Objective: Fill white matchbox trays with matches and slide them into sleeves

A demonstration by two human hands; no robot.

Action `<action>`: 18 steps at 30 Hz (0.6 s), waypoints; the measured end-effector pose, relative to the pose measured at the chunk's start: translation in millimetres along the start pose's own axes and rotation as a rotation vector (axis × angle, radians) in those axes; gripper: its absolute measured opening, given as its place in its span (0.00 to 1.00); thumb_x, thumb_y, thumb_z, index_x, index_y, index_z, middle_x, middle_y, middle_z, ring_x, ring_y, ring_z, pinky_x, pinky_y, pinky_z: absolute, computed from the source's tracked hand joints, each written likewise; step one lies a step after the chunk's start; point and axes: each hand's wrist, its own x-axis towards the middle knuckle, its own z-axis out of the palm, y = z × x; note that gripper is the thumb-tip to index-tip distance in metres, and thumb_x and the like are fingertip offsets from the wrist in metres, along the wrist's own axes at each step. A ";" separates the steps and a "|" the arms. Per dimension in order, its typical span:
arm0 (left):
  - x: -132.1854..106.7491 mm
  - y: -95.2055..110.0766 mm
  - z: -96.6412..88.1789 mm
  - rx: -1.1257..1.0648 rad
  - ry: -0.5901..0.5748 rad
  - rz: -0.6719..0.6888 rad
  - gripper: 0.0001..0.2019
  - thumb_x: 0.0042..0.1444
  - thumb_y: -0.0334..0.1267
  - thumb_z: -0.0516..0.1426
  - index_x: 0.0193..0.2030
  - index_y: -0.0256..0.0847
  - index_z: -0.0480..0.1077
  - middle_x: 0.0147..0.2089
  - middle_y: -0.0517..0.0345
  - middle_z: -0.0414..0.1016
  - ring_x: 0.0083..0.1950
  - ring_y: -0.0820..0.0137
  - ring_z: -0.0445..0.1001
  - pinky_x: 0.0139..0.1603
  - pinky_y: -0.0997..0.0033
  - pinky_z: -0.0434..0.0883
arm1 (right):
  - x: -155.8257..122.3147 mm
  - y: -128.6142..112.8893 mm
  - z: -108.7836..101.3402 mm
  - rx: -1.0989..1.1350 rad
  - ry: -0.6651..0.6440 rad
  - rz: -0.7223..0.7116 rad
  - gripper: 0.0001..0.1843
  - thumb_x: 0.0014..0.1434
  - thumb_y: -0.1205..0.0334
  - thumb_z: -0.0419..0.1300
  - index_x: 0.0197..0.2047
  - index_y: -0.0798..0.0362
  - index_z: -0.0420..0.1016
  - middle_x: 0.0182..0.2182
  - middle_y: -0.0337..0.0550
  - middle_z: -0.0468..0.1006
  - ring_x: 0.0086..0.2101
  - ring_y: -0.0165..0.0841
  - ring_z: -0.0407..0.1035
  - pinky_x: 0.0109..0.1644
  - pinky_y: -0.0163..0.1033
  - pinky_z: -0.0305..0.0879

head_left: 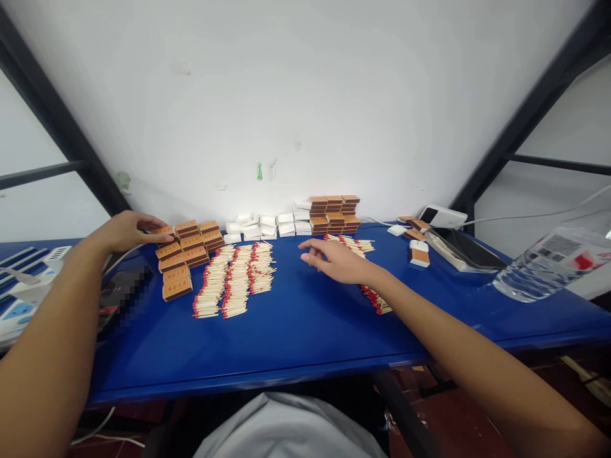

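Toward tabletop (305, 331) back-left corner: left hand (128, 230) pinches a matchbox (165, 231), right hand (337, 261) hovers open; boxes (193, 251) stacked, matches (233, 280) and white trays (267, 226) lie loose.

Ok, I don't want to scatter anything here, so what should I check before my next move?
1. Left hand on the orange matchboxes: fingertips touch the far-left box; firm grip: cannot tell.
2. Right hand empty, fingers spread above the table: ok.
3. Middle rows of matches tidy, clear of both hands: ok.
4. Loose matches beneath the right hand and wrist, easily swept: not ok.
5. White trays at the back unblocked: ok.
6. Water bottle on its side near the right edge; cap shut: cannot tell.
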 end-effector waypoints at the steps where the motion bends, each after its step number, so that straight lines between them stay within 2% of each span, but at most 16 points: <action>1: -0.2 1.2 0.3 0.007 0.006 -0.001 0.48 0.35 0.80 0.68 0.52 0.42 0.83 0.54 0.52 0.87 0.58 0.51 0.81 0.65 0.58 0.74 | -0.1 -0.2 -0.1 -0.002 0.000 0.001 0.26 0.75 0.45 0.53 0.65 0.54 0.74 0.42 0.50 0.84 0.41 0.41 0.77 0.45 0.45 0.70; 6: -1.8 8.6 3.5 0.043 0.023 -0.001 0.46 0.35 0.79 0.67 0.51 0.42 0.83 0.52 0.52 0.87 0.57 0.50 0.81 0.62 0.59 0.75 | 0.6 -0.4 0.4 -0.007 0.001 0.000 0.26 0.75 0.45 0.53 0.64 0.55 0.74 0.43 0.50 0.84 0.41 0.41 0.77 0.45 0.44 0.69; 14: -1.4 10.6 6.9 -0.006 0.036 0.001 0.57 0.28 0.83 0.66 0.56 0.38 0.80 0.57 0.45 0.85 0.60 0.50 0.80 0.65 0.57 0.74 | 1.5 0.6 1.4 -0.015 0.005 0.001 0.26 0.75 0.45 0.53 0.64 0.56 0.74 0.43 0.50 0.84 0.41 0.40 0.77 0.45 0.44 0.69; 18: -5.2 18.8 6.5 -0.036 0.064 -0.028 0.59 0.24 0.80 0.69 0.59 0.39 0.79 0.56 0.46 0.86 0.59 0.51 0.81 0.65 0.59 0.74 | 1.6 0.8 1.5 -0.015 0.006 -0.004 0.26 0.75 0.45 0.54 0.64 0.55 0.74 0.43 0.50 0.84 0.41 0.40 0.77 0.45 0.44 0.69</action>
